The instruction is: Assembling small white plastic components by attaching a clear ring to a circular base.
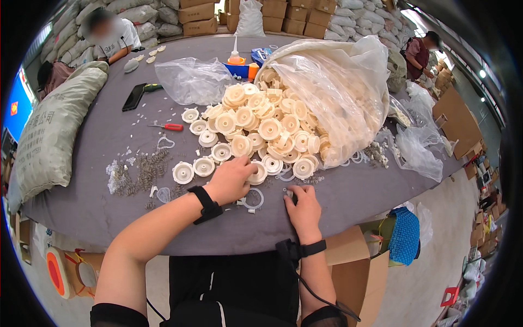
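Grey counter point(98, 218) before us: our left hand point(232, 179) grasps a wheel point(260, 173) at its right side, best held lightly by the rim; our right hand point(305, 210) curls nearby, contents unclear.

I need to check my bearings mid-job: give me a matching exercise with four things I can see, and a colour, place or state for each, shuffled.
Things
1. left hand
2. screwdriver
3. phone
4. large translucent bag

Descriptions
A. black, lying on the table
B. its mouth open toward a heap of cream parts
C. touching a cream round part
D. red-handled

Pairs: 1-C, 2-D, 3-A, 4-B
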Tool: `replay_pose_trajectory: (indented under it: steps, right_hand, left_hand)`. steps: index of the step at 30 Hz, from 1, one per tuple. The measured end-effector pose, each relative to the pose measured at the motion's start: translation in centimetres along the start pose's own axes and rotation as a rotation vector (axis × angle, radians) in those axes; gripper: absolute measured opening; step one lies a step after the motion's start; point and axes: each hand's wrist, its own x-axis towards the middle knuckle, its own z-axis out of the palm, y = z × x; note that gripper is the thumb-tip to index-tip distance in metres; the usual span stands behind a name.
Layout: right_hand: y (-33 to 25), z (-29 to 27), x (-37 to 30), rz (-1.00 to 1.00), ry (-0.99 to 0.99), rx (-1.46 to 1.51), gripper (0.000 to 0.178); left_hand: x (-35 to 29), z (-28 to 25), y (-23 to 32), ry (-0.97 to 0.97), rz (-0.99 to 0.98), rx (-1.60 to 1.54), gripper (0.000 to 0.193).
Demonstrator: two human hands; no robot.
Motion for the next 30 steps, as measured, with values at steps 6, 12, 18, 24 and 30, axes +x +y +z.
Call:
replay_pose_trajectory:
  steps: [6,12,18,24,30]
  right_hand:
    - [1.3,0.6,0.1,0.014,-0.004,0.102,0.015]
    - [1.1,-0.3,-0.8,0.021,-0.027,0.301,0.019]
    - [0.3,-0.2,-1.7,-0.035,0.044,0.131,0.023]
    - [1.6,0.1,-2.3,-0.079,0.075,0.025,0.021]
    - [-1.8,-0.1,-2.8,0.008,0.13,0.469,0.017]
  left_hand:
    - [-0.1,-0.3,-0.8,-0.019,-0.008,-0.133,0.015]
    - [-1.8,-2.6,-2.7,-0.157,-0.242,-0.093,0.023]
    - [-2.8,-1.5,-1.7,-0.213,-0.195,0.053,0.032]
    - [-4.3,-1.6,-2.9,-0.167,-0.164,0.073,0.026]
    - [-4.2,-1.7,0.3,-0.003,-0.328,-0.573,0.013]
